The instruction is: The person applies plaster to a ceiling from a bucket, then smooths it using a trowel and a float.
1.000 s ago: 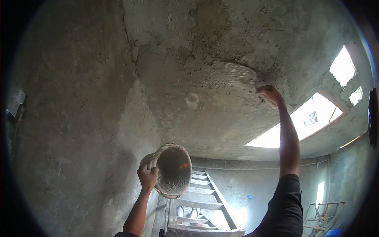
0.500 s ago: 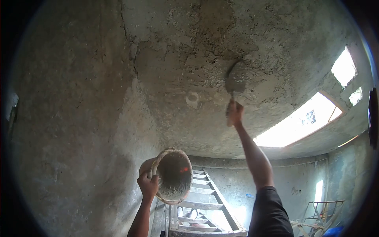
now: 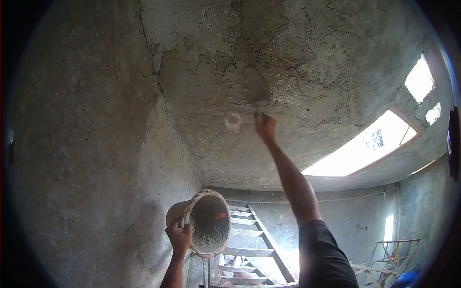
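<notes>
Taking the middle of the head view as the clock's centre, we find the trowel point(image 3: 255, 86) just past 12 o'clock, its blade blurred and laid along the rough cement surface point(image 3: 201, 139); we cannot tell whether it touches all along. The right hand point(image 3: 265, 127), near 2 o'clock, is closed around the trowel's handle, arm reaching well up, presumably because the spot is high. A damp, ridged patch point(image 3: 290, 91) lies just beside the blade, at its 3 o'clock.

At 7 o'clock we see the bucket point(image 3: 175, 213), tilted with its mouth towards us. The left hand point(image 3: 179, 236) has its fingers wrapped around the handle at the mouth's 8 o'clock side. We judge the tilt keeps the grey mix point(image 3: 207, 244) inside within the trowel's reach. The bucket hangs in front of the ladder point(image 3: 246, 232), around 5 o'clock, perhaps carried because nothing near offers a perch.
</notes>
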`<state>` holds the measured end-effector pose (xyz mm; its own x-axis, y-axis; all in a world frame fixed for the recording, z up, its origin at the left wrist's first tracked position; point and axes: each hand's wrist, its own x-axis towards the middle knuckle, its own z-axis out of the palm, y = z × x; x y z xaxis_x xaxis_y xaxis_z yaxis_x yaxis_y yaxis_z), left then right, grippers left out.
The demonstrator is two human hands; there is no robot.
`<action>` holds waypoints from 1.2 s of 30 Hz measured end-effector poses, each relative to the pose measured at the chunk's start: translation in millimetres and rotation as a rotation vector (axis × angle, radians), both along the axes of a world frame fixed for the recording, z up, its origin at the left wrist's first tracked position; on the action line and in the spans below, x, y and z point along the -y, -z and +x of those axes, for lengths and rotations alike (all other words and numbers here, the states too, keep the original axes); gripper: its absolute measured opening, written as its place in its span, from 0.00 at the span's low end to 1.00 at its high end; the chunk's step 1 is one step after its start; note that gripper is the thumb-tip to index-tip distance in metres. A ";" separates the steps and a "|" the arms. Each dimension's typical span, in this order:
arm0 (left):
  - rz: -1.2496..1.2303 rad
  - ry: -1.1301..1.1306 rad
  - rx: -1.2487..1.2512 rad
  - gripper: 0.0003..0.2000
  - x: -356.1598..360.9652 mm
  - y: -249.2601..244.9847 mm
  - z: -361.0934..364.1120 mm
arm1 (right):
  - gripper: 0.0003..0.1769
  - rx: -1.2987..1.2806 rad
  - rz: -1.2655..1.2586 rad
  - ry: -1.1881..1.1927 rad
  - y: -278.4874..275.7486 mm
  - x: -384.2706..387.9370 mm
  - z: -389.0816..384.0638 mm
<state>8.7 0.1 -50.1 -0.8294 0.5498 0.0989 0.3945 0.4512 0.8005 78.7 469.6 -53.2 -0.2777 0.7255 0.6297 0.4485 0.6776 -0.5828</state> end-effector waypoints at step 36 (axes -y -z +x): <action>0.077 -0.091 0.002 0.09 23.4 -11.4 6.8 | 0.24 -0.240 -0.508 0.465 -11.9 -13.4 220.9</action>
